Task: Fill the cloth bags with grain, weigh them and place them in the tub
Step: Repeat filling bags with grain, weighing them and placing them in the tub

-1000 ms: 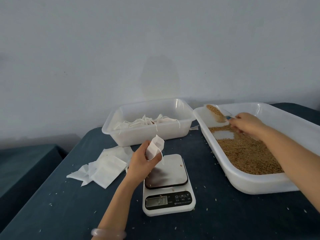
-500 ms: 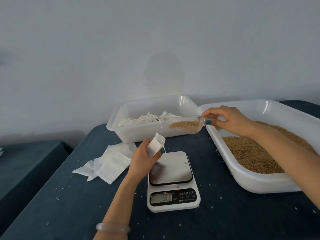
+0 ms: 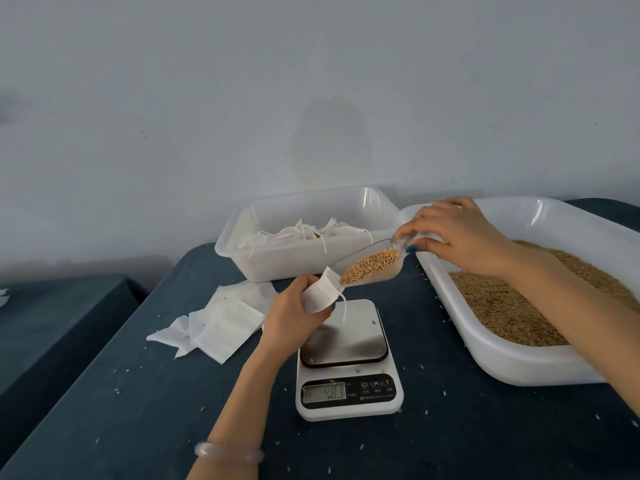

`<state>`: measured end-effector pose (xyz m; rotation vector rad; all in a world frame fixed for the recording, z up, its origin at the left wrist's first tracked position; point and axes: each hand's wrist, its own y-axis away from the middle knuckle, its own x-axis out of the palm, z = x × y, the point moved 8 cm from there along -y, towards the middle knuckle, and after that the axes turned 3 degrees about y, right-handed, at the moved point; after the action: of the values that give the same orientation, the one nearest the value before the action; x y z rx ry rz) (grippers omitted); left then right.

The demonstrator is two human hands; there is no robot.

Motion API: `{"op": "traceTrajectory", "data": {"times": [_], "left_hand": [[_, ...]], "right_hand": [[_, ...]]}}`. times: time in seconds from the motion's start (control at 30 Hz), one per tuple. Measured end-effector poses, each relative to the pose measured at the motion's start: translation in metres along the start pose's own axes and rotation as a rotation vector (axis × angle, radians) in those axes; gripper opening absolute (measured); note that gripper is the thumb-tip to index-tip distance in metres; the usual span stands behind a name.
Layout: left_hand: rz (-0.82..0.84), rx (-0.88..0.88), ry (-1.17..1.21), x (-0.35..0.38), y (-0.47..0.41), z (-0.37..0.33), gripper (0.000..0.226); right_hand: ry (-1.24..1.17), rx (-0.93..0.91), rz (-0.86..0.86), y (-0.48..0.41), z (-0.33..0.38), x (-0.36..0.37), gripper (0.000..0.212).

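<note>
left hand [image 3: 294,318] grips small white cloth bag [image 3: 320,296], mouth up, above the back-left corner of the white digital scale [image 3: 348,358]. right hand [image 3: 457,237] pinches the handle of a clear plastic scoop [image 3: 384,276] loaded with brown grain [image 3: 372,265], tilted down, lip at the bag mouth. clear rectangular tub [image 3: 242,252] holding white bags sits behind. big white grain tray [image 3: 519,363] on the right. flat empty white bags [image 3: 225,325] left of the hand. stray grains on the dark blue tablecloth [image 3: 138,410].

A dark blue table [image 3: 138,410] lies beneath the left hand [image 3: 294,317]. A second table [image 3: 52,323] stands well left of it, a pale wall [image 3: 311,81] beyond.
</note>
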<state>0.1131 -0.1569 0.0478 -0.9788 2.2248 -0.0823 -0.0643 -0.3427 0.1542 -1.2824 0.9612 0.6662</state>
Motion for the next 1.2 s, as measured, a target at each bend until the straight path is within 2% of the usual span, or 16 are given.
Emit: {"op": "traceTrajectory", "data": {"times": [0.17, 0.4, 0.53, 1.2], "left_hand": [[0.03, 0.03, 0.0, 0.003, 0.005, -0.005, 0.034], [0.068, 0.105, -0.026, 0.007, 0.009, -0.016, 0.037], [0.085, 0.141, -0.045, 0.008, 0.012, -0.024, 0.042], [0.116, 0.124, -0.008, 0.008, 0.014, -0.025, 0.04]], "right_hand": [[0.054, -0.054, -0.044, 0.0, 0.015, -0.01, 0.039], [0.15, -0.137, -0.054, -0.007, 0.035, -0.02, 0.043], [0.195, -0.193, -0.095, -0.011, 0.046, -0.028, 0.025], [0.274, -0.244, -0.195, -0.015, 0.056, -0.048, 0.025]]}}
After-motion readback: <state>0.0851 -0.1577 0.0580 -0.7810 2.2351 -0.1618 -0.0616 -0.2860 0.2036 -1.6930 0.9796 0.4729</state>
